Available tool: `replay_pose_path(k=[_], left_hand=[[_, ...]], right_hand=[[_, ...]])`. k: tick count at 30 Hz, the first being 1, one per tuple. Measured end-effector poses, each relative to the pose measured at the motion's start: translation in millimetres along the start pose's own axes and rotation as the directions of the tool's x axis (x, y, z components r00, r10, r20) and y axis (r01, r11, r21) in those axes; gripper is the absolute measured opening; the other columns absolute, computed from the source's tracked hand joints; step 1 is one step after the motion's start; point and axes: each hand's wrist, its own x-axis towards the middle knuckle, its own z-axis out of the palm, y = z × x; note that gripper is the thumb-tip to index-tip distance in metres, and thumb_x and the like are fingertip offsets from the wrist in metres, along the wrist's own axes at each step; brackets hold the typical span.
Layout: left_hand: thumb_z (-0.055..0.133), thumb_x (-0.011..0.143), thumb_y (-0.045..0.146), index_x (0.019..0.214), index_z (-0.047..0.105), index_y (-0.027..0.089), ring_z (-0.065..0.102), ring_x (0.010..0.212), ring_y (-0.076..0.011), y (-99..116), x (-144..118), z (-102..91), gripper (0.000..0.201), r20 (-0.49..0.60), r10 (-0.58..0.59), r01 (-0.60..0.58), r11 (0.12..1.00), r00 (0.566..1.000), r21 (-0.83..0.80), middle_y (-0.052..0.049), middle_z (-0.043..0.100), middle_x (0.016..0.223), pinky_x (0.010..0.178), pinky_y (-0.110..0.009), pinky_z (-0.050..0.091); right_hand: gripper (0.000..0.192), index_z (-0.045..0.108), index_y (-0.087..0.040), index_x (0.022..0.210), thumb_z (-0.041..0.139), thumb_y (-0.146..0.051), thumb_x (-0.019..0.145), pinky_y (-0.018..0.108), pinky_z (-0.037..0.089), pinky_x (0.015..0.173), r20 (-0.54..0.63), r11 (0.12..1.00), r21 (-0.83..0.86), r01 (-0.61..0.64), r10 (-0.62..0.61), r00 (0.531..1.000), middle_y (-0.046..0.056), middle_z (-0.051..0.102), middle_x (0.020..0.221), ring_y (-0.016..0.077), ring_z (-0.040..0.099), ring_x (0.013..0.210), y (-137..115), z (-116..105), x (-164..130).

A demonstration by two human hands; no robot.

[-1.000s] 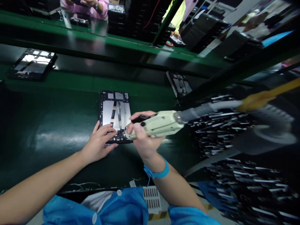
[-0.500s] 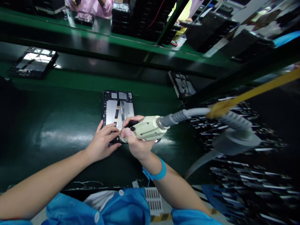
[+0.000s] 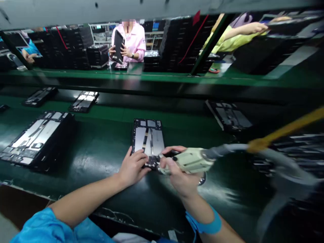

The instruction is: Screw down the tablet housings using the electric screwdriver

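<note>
An opened tablet (image 3: 157,139), with silvery panels and a dark strip of parts along its near end, lies on the green bench in front of me. My left hand (image 3: 133,167) holds its near left corner, thumb along the bottom edge and fingers over the frame. Wrapped in my right hand (image 3: 183,179) is a pale green electric screwdriver (image 3: 194,160), tilted, with its nose at the tablet's near right corner. The bit and its exact contact point are hidden. A blue band (image 3: 211,222) circles my right wrist.
A stack of opened tablets (image 3: 37,135) stands left. Further tablets (image 3: 84,101) lie along the back, one (image 3: 229,114) at right. The screwdriver's grey cable (image 3: 235,147) hangs from a yellow strap (image 3: 288,130). Across the bench, a person in pink (image 3: 136,38) holds a dark panel.
The view has swung up and left, bringing in the stack at left and the person opposite. The screwdriver's nose has shifted slightly right, away from my left fingertips.
</note>
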Motion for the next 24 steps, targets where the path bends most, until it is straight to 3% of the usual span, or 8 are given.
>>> replay_pose_path(k=[3,8,10,12,15,19,22,24], left_hand=[[0.065,0.098,0.036,0.124,0.069,0.025,0.056,0.135,-0.0263,-41.4,39.3,-15.6,0.029,-0.021,-0.099,0.101,0.983,0.995,0.153,-0.009,0.07,0.131,0.127,-0.062,0.014],[0.059,0.098,0.027,0.129,0.067,0.021,0.048,0.142,-0.0314,-115.9,111.3,-56.8,0.033,-0.078,-0.168,0.182,0.957,0.983,0.225,-0.012,0.065,0.139,0.126,-0.065,0.014],[0.06,0.093,0.023,0.128,0.068,0.019,0.044,0.144,-0.0353,-129.1,132.5,-65.3,0.036,-0.093,-0.183,0.201,0.951,0.979,0.235,-0.014,0.065,0.138,0.125,-0.067,0.015],[0.061,0.09,0.022,0.128,0.068,0.018,0.041,0.145,-0.0383,-127.7,152.5,-62.2,0.039,-0.109,-0.185,0.206,0.951,0.977,0.231,-0.016,0.063,0.139,0.124,-0.068,0.013],[0.056,0.094,0.026,0.129,0.068,0.016,0.048,0.138,-0.0355,-98.6,187.2,-33.0,0.038,-0.101,-0.16,0.177,0.965,0.982,0.193,-0.016,0.062,0.137,0.124,-0.06,0.024],[0.05,0.1,0.03,0.127,0.07,0.015,0.058,0.126,-0.0278,-28.6,244.1,35.0,0.037,-0.005,-0.11,0.11,0.99,0.994,0.089,-0.014,0.065,0.132,0.115,-0.041,0.043],[0.052,0.102,0.033,0.124,0.072,0.017,0.058,0.126,-0.0264,28.2,287.9,83.3,0.033,0.097,-0.103,0.103,0.995,0.99,0.005,-0.013,0.066,0.131,0.113,-0.04,0.044],[0.054,0.103,0.037,0.123,0.07,0.016,0.06,0.124,-0.0259,64.5,315.3,108.0,0.033,0.169,-0.159,0.166,0.986,0.973,-0.03,-0.013,0.066,0.13,0.11,-0.044,0.047]], right_hand=[[0.028,0.063,-0.025,0.107,0.075,-0.021,0.081,0.031,0.056,0.048,-0.12,0.997,0.015,0.072,-0.07,0.99,0.001,0.069,0.091,0.0135,0.065,0.052,-10.7,-18.7,14.9],[0.027,0.065,-0.022,0.105,0.076,-0.02,0.08,0.032,0.056,0.052,-0.233,0.987,-0.137,0.087,-0.117,0.965,0.001,0.069,0.088,0.0134,0.064,0.052,-8.0,-56.5,25.8],[0.027,0.065,-0.021,0.104,0.075,-0.021,0.08,0.032,0.056,0.055,-0.227,0.975,-0.207,0.08,-0.127,0.966,0.002,0.07,0.088,0.0133,0.064,0.053,-6.4,-71.5,24.0],[0.025,0.066,-0.021,0.103,0.076,-0.021,0.08,0.031,0.056,0.055,-0.219,0.966,-0.249,0.073,-0.129,0.967,0.002,0.07,0.088,0.013,0.065,0.053,-7.5,-84.2,20.6],[0.023,0.067,-0.021,0.102,0.075,-0.021,0.081,0.029,0.056,0.051,-0.234,0.972,-0.23,0.055,-0.11,0.966,0.002,0.071,0.087,0.0127,0.064,0.052,-11.7,-96.8,14.6],[0.02,0.07,-0.022,0.1,0.074,-0.02,0.08,0.032,0.061,0.056,-0.216,0.943,-0.329,0.059,-0.136,0.967,0.004,0.074,0.089,0.0174,0.07,0.062,-19.8,-105.1,4.7],[0.018,0.072,-0.024,0.095,0.073,-0.021,0.078,0.037,0.066,0.069,-0.175,0.879,-0.461,0.125,-0.228,0.958,0.004,0.076,0.085,0.0228,0.075,0.074,-29.3,-109.3,-1.2],[0.016,0.073,-0.025,0.093,0.073,-0.023,0.078,0.038,0.067,0.07,-0.187,0.855,-0.504,0.122,-0.246,0.951,0.004,0.077,0.083,0.0246,0.076,0.075,-36.1,-113.2,-2.8]])
